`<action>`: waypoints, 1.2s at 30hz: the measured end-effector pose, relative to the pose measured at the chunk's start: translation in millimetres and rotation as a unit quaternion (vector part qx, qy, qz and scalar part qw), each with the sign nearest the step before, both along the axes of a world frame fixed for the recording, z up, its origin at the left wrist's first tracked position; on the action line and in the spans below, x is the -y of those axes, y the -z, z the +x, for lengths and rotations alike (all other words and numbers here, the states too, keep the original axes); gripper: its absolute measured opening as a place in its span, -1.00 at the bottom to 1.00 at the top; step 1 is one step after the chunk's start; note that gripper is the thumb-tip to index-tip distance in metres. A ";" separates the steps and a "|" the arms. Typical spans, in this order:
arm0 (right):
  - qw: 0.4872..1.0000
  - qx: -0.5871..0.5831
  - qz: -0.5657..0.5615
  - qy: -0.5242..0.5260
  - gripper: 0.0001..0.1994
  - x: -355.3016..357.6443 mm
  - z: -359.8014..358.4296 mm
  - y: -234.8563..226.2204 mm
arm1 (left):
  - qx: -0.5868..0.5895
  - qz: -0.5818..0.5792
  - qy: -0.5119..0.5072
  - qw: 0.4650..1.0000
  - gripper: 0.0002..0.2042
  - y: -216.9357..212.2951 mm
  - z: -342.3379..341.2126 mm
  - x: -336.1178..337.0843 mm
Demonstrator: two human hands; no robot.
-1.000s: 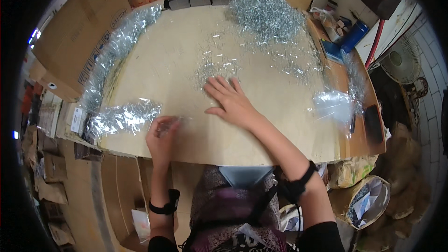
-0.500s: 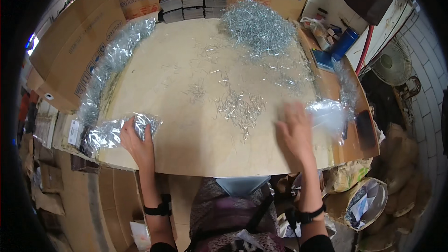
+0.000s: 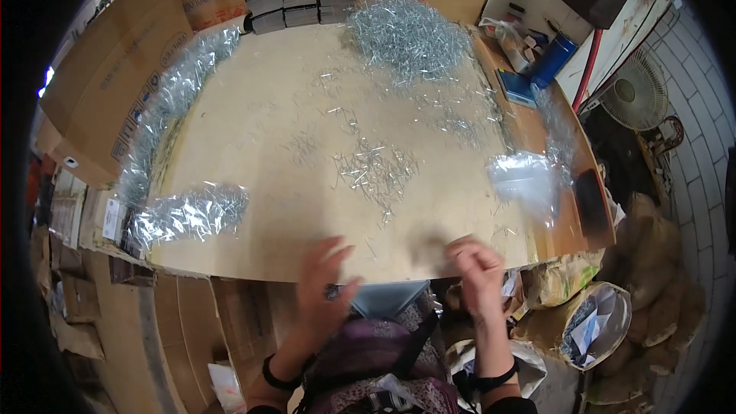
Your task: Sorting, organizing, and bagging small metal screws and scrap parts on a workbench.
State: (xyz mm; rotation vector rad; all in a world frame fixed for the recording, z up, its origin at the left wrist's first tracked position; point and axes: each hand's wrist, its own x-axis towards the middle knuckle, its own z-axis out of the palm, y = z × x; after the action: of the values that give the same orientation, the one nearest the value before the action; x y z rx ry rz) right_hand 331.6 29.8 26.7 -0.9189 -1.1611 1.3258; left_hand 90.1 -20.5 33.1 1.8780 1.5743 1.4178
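My left hand (image 3: 323, 284) is over the table's front edge, somewhat blurred, thumb and fingers apart, nothing visible in it. To its right, my right hand (image 3: 477, 267) is closed, fingers curled together above the front edge; whatever it may hold is hidden. Between and beyond the hands, a loose patch of thin silvery metal pins (image 3: 376, 171) lies scattered on the pale tabletop (image 3: 261, 123). A much larger heap of these pins (image 3: 410, 37) rises at the back. Below the front edge, between my hands, a blue-grey tray or chute (image 3: 389, 297) shows in part.
Clear plastic bags (image 3: 192, 213) filled with shiny pieces line the left side. Clear flat bags (image 3: 525, 178) lie at right, near a dark phone-like slab (image 3: 589, 198). Small dark boxes (image 3: 301, 4) are stacked at the back. Cardboard walls (image 3: 115, 69) and a fan (image 3: 635, 93) flank the table.
My left hand has left the filled bag and come right, toward the front edge. My right hand has drawn back toward me and its fingers have curled. The view has shifted slightly.
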 end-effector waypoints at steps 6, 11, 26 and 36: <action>0.966 -0.172 -0.153 -0.117 -0.79 44.8 -34.7 27.2 | 0.156 -0.224 0.168 0.947 -0.75 6.8 28.1 10.6; 0.987 -0.072 -0.083 -0.118 -0.76 49.5 -38.5 24.5 | 0.104 -0.170 0.083 0.976 -0.88 23.0 36.7 18.6; 0.988 0.081 -0.089 -0.099 -0.80 68.3 -35.9 41.4 | 0.347 -0.154 0.029 0.925 -0.70 42.3 41.7 43.6; 0.968 -0.028 -0.201 -0.146 -0.81 72.7 -44.5 47.2 | 0.386 -0.187 0.015 0.903 -0.67 43.7 45.1 50.9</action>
State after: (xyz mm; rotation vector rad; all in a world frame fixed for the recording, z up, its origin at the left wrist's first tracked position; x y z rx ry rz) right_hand 287.1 -42.9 -20.5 -1.0135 -1.0284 1.8625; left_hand 135.2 -71.4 -10.6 0.9275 1.2672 1.4494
